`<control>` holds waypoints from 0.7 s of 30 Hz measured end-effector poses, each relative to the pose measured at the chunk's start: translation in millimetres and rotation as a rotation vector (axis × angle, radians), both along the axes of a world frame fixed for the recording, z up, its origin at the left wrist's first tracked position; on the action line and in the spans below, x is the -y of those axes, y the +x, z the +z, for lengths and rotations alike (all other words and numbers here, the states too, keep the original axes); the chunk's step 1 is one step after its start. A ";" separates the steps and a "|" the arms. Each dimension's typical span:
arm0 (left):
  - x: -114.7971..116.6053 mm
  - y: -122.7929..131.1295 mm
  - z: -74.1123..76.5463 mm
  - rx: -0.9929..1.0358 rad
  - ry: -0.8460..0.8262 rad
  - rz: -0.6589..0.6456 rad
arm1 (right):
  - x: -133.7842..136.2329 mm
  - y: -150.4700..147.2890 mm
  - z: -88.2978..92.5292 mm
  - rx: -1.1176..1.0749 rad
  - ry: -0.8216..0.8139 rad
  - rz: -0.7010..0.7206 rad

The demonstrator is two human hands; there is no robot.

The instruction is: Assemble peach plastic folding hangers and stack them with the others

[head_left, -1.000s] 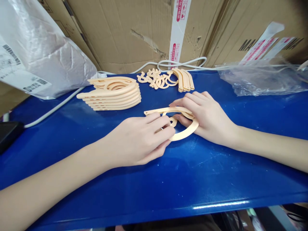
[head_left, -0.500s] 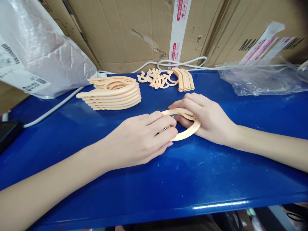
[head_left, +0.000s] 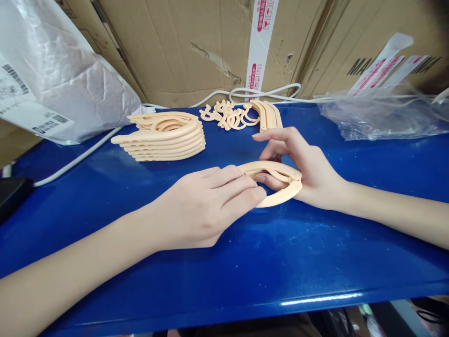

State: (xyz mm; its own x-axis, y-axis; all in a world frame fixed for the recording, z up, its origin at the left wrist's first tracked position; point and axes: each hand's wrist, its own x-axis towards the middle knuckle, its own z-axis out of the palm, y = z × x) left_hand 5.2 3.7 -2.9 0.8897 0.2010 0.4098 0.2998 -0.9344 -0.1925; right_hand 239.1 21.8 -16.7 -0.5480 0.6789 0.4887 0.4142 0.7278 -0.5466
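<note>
A cream plastic folding hanger [head_left: 281, 196], folded into a narrow loop, lies just above the blue table between my hands. My left hand [head_left: 213, 201] is closed over its left end, fingers wrapped across it, hiding that part. At the hinged right end is my right hand [head_left: 308, 166], its index finger stretched out and its fingers spread apart. The right thumb shows within the loop, and the hinge end rests near the palm. Beyond my left hand stands a neat stack of folded hangers [head_left: 163, 138].
Loose cream hooks [head_left: 228, 114] lie in a pile at the back, beside several curved hanger arms [head_left: 269, 114]. A white cable [head_left: 210, 95] runs along the cardboard boxes [head_left: 196, 47]. A clear plastic bag [head_left: 379, 117] is at right, a wrapped parcel [head_left: 80, 79] at left.
My right hand's fingers have lifted off the hanger and spread. The hanger's hinged end has shifted slightly right, toward the right palm. My left hand has tightened over the other end.
</note>
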 end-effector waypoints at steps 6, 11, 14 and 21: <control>-0.2 0.8 1.3 0.035 0.110 -0.032 | -1.9 0.1 0.2 -0.028 -0.093 0.103; -0.3 0.6 3.1 -0.020 0.208 -0.005 | -4.2 0.3 -0.9 -0.074 -0.162 0.153; -1.1 -1.9 0.5 -0.049 0.252 0.041 | -3.3 2.2 0.0 -0.032 -0.125 0.188; -1.1 -3.5 1.2 -0.042 0.269 0.092 | 1.4 5.2 0.2 0.171 0.156 0.183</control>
State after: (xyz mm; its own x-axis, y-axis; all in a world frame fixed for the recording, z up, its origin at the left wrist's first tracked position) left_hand 1.7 4.8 -1.6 0.8900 0.1707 0.4227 0.3674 -0.8175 -0.4436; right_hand 244.4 20.4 -16.5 -0.7376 0.4852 0.4697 0.3446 0.8686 -0.3561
